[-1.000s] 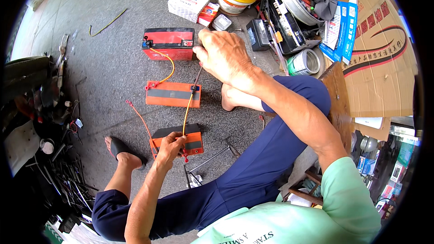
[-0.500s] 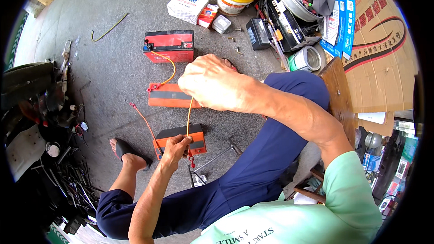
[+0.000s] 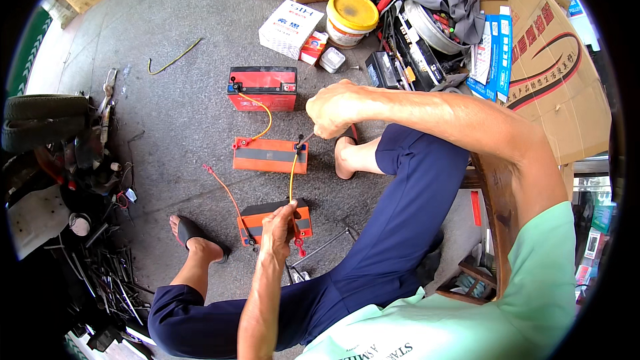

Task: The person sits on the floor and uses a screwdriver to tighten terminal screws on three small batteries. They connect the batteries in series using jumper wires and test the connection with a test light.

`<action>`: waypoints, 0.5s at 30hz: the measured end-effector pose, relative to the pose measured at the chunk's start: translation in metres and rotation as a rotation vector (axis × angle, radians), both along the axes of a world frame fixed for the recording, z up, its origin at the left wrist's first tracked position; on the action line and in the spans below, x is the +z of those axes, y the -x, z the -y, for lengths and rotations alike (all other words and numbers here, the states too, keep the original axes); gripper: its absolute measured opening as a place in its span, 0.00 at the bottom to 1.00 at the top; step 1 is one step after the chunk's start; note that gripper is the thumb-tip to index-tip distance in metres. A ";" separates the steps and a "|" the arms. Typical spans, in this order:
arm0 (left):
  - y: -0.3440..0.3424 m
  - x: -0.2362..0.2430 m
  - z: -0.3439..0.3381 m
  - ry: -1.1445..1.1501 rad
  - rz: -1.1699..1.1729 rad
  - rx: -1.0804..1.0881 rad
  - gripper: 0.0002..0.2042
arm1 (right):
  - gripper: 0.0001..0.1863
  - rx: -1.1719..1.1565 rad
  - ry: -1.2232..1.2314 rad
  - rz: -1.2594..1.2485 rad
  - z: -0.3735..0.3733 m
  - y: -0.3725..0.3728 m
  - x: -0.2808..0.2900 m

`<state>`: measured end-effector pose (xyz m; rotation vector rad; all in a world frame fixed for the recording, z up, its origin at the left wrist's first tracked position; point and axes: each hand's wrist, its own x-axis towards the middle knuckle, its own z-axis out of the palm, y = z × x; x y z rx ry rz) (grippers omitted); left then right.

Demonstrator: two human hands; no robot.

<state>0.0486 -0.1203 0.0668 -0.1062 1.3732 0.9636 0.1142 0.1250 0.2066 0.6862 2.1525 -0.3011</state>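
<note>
My left hand [image 3: 277, 230] pinches a yellow wire [image 3: 292, 180] above the nearest orange battery [image 3: 303, 217]. The wire's red ring-terminal end [image 3: 299, 248] hangs below the fingers; its other end meets the black terminal of the middle orange battery [image 3: 250, 160]. My right hand [image 3: 332, 110] is closed in a fist on a screwdriver [image 3: 306, 139], whose thin shaft reaches that terminal; the handle is hidden. Another yellow wire [image 3: 270, 117] joins the middle battery to the far red battery [image 3: 283, 101]. An orange-red lead [image 3: 229, 192] rises from the nearest battery's left end.
A loose yellow wire [image 3: 175, 57] lies on the grey floor. Beyond are a white box [image 3: 287, 30], a yellow-lidded bucket [image 3: 352, 12] and a small clear container [image 3: 332, 60]. Scrap parts [image 3: 100, 273] lie at left. A large cardboard sheet [image 3: 553, 73] stands at right.
My right hand has moved right, uncovering the middle battery's terminal and the screwdriver shaft. My left hand still holds the wire. The whole view has shifted a little.
</note>
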 end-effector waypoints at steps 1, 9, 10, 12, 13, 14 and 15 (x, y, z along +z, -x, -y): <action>-0.008 -0.003 0.001 -0.007 0.028 0.079 0.12 | 0.12 0.035 -0.019 0.008 0.001 0.003 0.001; -0.007 -0.007 0.007 -0.122 0.121 0.211 0.11 | 0.05 0.942 -0.256 -0.210 0.040 0.021 -0.007; -0.003 -0.010 0.006 -0.121 0.132 0.224 0.11 | 0.04 1.026 -0.260 -0.216 0.049 0.026 -0.005; -0.005 -0.010 0.004 -0.126 0.159 0.234 0.10 | 0.04 1.015 -0.311 -0.269 0.054 0.024 -0.005; -0.009 -0.010 0.004 -0.122 0.176 0.234 0.10 | 0.04 0.939 -0.290 -0.332 0.051 0.021 -0.007; -0.011 -0.012 0.005 -0.116 0.182 0.247 0.10 | 0.05 0.838 -0.287 -0.471 0.043 0.019 -0.015; -0.012 -0.014 0.006 -0.112 0.187 0.263 0.10 | 0.05 0.737 -0.281 -0.608 0.034 0.016 -0.022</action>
